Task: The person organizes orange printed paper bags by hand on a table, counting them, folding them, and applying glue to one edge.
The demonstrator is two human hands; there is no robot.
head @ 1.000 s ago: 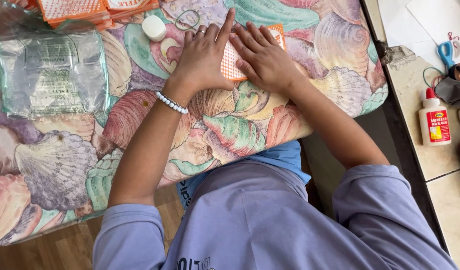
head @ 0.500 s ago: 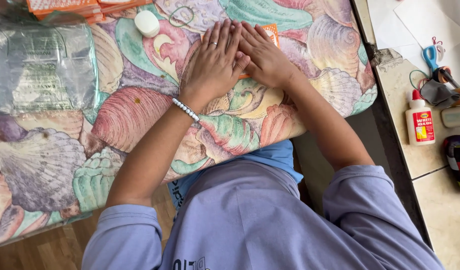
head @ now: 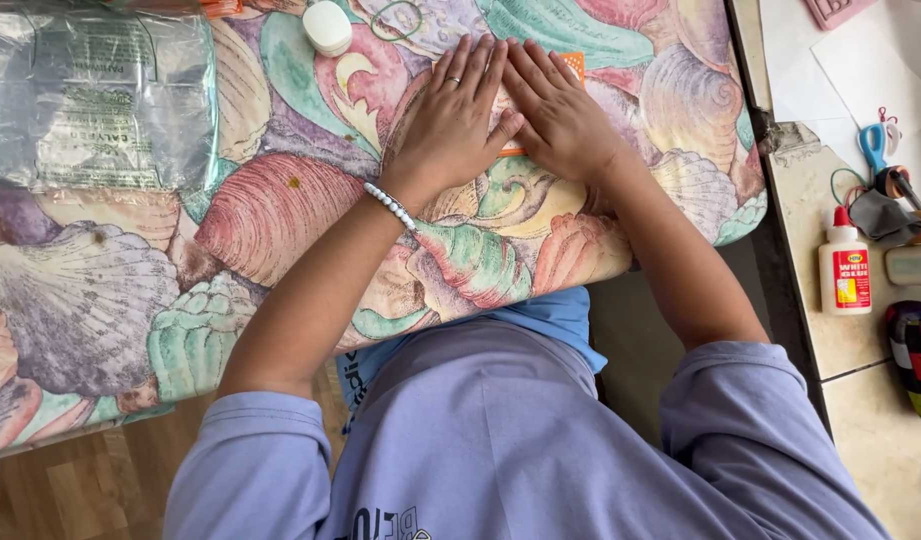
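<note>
My left hand (head: 452,120) and my right hand (head: 560,118) lie flat side by side on a cushion with a seashell print (head: 280,210). Both palms press down on a small orange sheet (head: 574,64); only its far right corner and a sliver of its near edge show between the hands. The fingers are stretched out and point away from me. A ring sits on one left finger and a white bead bracelet (head: 390,204) circles the left wrist.
A small white oval object (head: 327,26) and a green rubber band (head: 395,18) lie beyond the hands. A clear plastic packet (head: 90,100) rests at far left. On the right counter stand a glue bottle (head: 846,272) and blue scissors (head: 872,142).
Both hands slid together over the orange sheet and now cover almost all of it. The view has shifted a little, so the cushion's objects sit higher in the frame.
</note>
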